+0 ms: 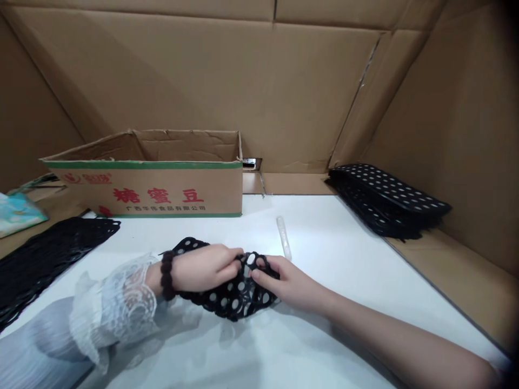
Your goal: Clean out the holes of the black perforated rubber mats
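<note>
A black sheet with white round spots [221, 300], either dots or holes, lies bent over the white table in front of me. My left hand [206, 267] is closed on its upper edge with thumb and fingers pinched together. On the right edge, my right hand [279, 275] grips the same sheet between thumb and fingers. The two hands are close together, with a puckered bit of the sheet between them. Part of the sheet is hidden behind my left hand and wrist. Just beyond my right hand lies a slim whitish translucent stick-like object [284, 237].
An open cardboard box [178, 186] with red lettering stands at the back left. Stacked black spotted sheets [385, 197] lie at the right edge. At left are a heap of flat black pieces [52, 254] and a turquoise-and-white packet [18, 213]. Cardboard walls [194, 75] enclose the table.
</note>
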Tool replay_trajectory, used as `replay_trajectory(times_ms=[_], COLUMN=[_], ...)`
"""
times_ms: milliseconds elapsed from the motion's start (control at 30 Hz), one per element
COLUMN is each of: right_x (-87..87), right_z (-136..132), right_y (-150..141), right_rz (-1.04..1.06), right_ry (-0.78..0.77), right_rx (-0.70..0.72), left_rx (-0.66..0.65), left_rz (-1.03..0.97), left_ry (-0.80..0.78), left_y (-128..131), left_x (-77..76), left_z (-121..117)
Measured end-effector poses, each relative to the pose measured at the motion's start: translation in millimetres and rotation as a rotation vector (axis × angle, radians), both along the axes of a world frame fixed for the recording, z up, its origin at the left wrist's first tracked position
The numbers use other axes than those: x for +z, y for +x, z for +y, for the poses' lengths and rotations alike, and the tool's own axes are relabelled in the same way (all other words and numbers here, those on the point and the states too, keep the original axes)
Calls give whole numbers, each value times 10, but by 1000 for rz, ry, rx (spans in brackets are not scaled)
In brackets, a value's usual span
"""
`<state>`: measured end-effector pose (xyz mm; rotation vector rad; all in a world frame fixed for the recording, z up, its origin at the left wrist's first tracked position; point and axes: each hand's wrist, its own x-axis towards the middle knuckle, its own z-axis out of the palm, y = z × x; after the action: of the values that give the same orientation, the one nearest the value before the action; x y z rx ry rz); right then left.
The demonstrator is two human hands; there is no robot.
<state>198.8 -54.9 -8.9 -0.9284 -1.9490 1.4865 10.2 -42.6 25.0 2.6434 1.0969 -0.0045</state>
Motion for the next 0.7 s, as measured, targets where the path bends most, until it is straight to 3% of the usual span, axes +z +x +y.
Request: replay_trajectory(times_ms=[167, 400, 533, 600, 700], right_x=[-45, -48, -91, -129, -156], right_z=[67, 108, 95, 99, 115], right_y=[-10, -55, -47, -45, -53], right_rz=[-30, 11, 78, 105, 112], right_ry=[-23, -260, -259, -254, -247], right_rx=[-96, -168, -138, -129, -157], left_rx=[105, 175, 432, 533, 414], left_rz=[59, 158, 199, 200, 151], left_ry=[199, 441, 552, 556, 370], left_y=[-75, 20, -84, -140, -102], left_x=[58, 27, 97, 144, 148], left_z=[119, 100, 209, 241, 162])
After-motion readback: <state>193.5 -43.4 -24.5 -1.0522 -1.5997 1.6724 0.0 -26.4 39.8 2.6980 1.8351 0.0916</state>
